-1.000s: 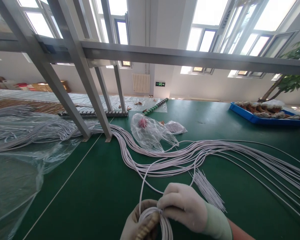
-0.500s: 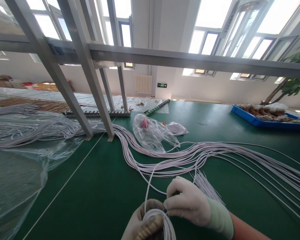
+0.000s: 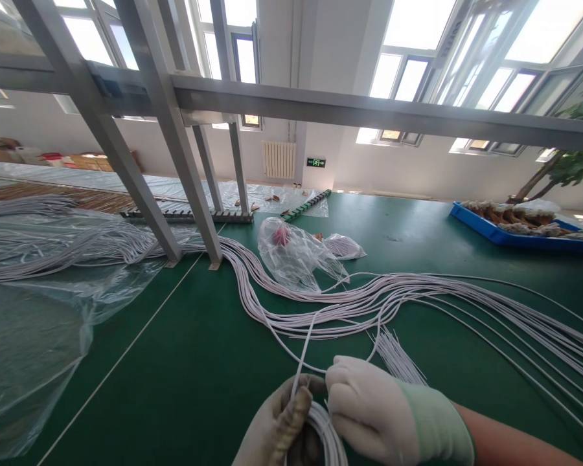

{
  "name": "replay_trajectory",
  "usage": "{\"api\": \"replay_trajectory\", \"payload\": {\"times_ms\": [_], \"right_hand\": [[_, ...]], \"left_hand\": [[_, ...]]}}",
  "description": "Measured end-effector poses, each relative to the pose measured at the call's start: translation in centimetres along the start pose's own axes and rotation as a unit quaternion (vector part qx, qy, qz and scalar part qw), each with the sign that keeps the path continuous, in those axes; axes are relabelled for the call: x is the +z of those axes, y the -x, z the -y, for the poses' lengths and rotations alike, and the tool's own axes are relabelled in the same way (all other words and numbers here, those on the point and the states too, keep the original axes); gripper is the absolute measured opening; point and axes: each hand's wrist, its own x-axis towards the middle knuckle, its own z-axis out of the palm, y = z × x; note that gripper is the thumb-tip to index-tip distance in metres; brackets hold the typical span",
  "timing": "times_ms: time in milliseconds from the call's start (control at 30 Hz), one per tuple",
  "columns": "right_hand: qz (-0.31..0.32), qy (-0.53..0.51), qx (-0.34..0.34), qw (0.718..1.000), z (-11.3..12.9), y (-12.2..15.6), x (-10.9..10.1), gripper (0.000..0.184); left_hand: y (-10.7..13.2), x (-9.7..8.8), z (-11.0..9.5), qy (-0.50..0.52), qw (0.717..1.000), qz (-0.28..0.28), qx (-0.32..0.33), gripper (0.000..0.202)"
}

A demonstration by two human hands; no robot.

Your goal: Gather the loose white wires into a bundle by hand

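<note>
**Gloved hands on a coil of white cable at the near edge**

On the far left of the green table, a clear plastic sheet lies crumpled over the surface, with white cables running beneath and across it. Grey metal frame legs stand just right of the sheet, and a thick bundle of white cables sweeps from behind them toward the right edge. Near the middle, further back, sits a clear plastic bag with something red inside.

At the near edge, the left hand, in a worn pale glove, is closed around a coil of white cable, gripping it from the left. One strand rises from the coil toward the bundle. Touching that coil from the right, the right hand, in a white glove with a green cuff, pinches the cable at the top of the loops. Just beyond it, a fan of cut cable ends lies on the table. Far right, a blue tray holds brownish items, with a potted plant behind.
</note>
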Motion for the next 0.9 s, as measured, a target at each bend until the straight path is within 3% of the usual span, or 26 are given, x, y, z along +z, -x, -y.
{"api": "replay_trajectory", "payload": {"times_ms": [133,267,333,433,467,500,567,600,667,733,800,900], "right_hand": [[-0.036,-0.116,0.098,0.988,0.6,0.0,0.9,0.021],[-0.011,-0.264,0.293,0.919,0.2,-0.7,1.6,0.025],[0.004,-0.314,0.356,0.88,-0.3,-1.2,2.2,0.029],[0.038,-0.377,0.399,0.835,-0.9,-1.7,3.0,0.034],[0.045,-0.397,0.408,0.821,-1.1,-1.8,3.1,0.037],[0.047,-0.414,0.414,0.809,-1.1,-1.8,3.0,0.041],[0.026,-0.431,0.418,0.799,-1.2,-1.6,2.4,0.047],[0.0,-0.43,0.418,0.801,-1.1,-1.5,2.0,0.048],[-0.07,-0.391,0.397,0.827,-0.9,-1.0,1.1,0.045],[-0.11,-0.323,0.338,0.877,-0.7,-0.5,0.6,0.03],[-0.098,-0.263,0.249,0.927,-0.4,-0.1,0.8,0.018],[-0.064,-0.198,0.141,0.968,-0.1,0.0,1.9,0.015]], "left_hand": [[0.6,0.0,0.1,-0.144,0.982,-0.085,0.092,0.066],[0.5,0.5,0.5,-0.303,0.922,-0.182,0.155,0.075],[-0.1,0.7,0.7,-0.431,0.871,-0.151,0.182,0.072],[-0.8,0.7,0.9,-0.601,0.77,-0.061,0.205,0.067],[-0.8,0.7,0.9,-0.604,0.768,-0.065,0.203,0.067],[-0.7,0.7,0.9,-0.573,0.79,-0.091,0.199,0.069],[-0.1,0.6,0.8,-0.448,0.86,-0.17,0.174,0.077],[0.3,0.6,0.8,-0.374,0.892,-0.201,0.156,0.081],[0.8,0.2,0.6,-0.27,0.924,-0.224,0.151,0.082],[0.9,-0.7,0.4,-0.241,0.927,-0.215,0.189,0.071],[0.5,-1.9,0.5,-0.273,0.915,-0.194,0.225,0.06],[-0.3,-3.3,1.0,-0.324,0.909,-0.149,0.215,0.058]]}}
